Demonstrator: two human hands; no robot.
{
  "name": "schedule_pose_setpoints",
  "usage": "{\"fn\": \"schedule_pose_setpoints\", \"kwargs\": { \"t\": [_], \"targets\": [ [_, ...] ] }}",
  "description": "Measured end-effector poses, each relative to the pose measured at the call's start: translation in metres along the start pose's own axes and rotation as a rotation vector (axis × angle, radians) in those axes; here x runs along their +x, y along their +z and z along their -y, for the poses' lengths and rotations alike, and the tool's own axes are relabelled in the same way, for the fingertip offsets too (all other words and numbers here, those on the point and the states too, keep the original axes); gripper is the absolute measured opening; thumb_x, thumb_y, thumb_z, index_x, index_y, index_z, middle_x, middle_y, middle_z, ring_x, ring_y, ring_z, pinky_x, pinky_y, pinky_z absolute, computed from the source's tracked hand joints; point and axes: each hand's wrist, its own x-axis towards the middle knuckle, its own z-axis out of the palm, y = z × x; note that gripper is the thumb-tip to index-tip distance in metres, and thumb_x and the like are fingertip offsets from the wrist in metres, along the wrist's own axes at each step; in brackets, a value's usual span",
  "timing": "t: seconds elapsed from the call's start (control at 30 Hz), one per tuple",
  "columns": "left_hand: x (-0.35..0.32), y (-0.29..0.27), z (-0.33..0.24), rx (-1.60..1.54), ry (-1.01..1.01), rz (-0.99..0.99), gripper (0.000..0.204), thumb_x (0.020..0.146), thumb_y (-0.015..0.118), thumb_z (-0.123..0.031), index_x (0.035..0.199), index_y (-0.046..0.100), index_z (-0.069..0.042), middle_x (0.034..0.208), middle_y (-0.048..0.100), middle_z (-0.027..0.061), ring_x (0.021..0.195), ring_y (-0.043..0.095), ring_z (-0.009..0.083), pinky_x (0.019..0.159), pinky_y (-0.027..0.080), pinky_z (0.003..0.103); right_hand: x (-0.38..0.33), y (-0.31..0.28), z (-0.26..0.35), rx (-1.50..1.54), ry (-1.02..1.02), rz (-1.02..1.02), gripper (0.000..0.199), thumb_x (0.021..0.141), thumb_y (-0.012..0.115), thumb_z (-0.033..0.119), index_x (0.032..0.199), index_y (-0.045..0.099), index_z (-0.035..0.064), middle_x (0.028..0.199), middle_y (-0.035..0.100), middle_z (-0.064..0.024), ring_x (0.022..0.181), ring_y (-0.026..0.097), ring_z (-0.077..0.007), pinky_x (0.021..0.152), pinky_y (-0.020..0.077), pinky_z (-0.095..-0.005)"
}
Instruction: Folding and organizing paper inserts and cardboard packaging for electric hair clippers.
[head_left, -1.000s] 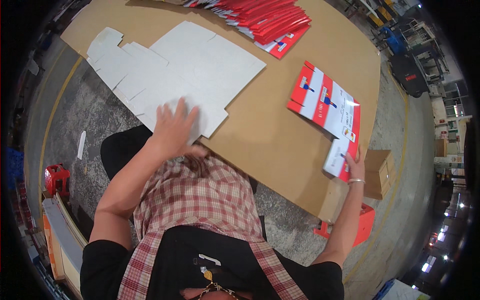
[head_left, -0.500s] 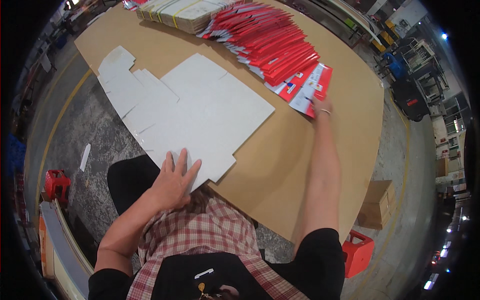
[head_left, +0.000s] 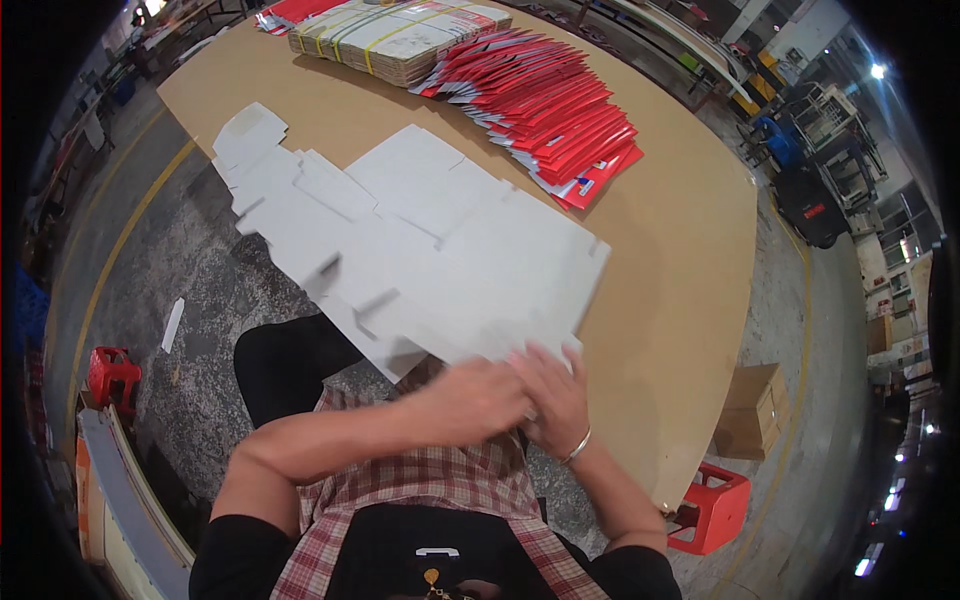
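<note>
Flat white die-cut cardboard blanks [head_left: 440, 235] with slots and small flaps spread across the near left of the table, some flaps standing up. My left hand [head_left: 475, 402] crosses toward the right, above the blanks' near edge; its fingers are smeared by motion and partly hidden. Close against it, my right hand [head_left: 555, 398] lies on the near right corner of the blanks, fingers stretched out and somewhat blurred. Whether either hand pinches the board cannot be made out. A fanned row of red and white printed folded cards [head_left: 560, 110] lies beyond the blanks.
A strapped bundle of cardboard [head_left: 400, 40] sits at the table's [head_left: 690, 260] far side, beside more red pieces [head_left: 295, 12]. Red stools [head_left: 712, 508] and an open carton [head_left: 752, 410] stand on the floor at right. Another red stool [head_left: 113, 375] is at left.
My right hand has come back from the red cards to the near edge of the blanks. The end card it touched has left the row. My left hand has moved right; the blanks shifted right.
</note>
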Motion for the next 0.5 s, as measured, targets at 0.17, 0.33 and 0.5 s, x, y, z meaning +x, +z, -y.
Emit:
{"fn": "schedule_pose_setpoints", "kwargs": {
  "t": [0.17, 0.33, 0.5],
  "targets": [
    [0.005, 0.044, -0.022, -0.086, -0.016, 0.080, 0.066, 0.072, 0.075, -0.033, 0.130, 0.053, -0.009, 0.127, 0.054, 0.0163, 0.119, 0.052, 0.0331, 0.098, 0.043, 0.047, -0.153, -0.007, 0.000, 0.079, 0.529, -0.289, 0.024, 0.077, 0.069, 0.016, 0.099, 0.074, 0.0078, 0.104, 0.073, -0.0112, 0.105, 0.068, -0.0281, 0.111, 0.0307, -0.0507],
    [0.000, 0.088, 0.009, -0.176, 0.016, 0.241, 0.057, 0.074, 0.076, -0.033, 0.126, 0.058, -0.016, 0.126, 0.056, 0.0087, 0.118, 0.050, 0.0292, 0.096, 0.040, 0.046, -0.241, -0.033, 0.010, -0.037, 0.719, -0.303, 0.014, 0.077, 0.071, 0.009, 0.091, 0.074, 0.0092, 0.098, 0.073, -0.0065, 0.104, 0.067, -0.0267, 0.110, 0.0327, -0.0479],
    [0.027, 0.118, -0.009, -0.266, -0.347, 0.030, 0.030, 0.078, 0.071, -0.027, 0.105, 0.065, -0.017, 0.096, 0.062, 0.0012, 0.095, 0.057, 0.0244, 0.080, 0.042, 0.041, -0.198, -0.031, 0.002, 0.260, 1.098, -0.687, 0.051, 0.076, 0.073, 0.004, 0.125, 0.061, 0.0075, 0.134, 0.053, -0.0182, 0.121, 0.054, -0.0300, 0.104, 0.0394, -0.0400]
  ]
}}
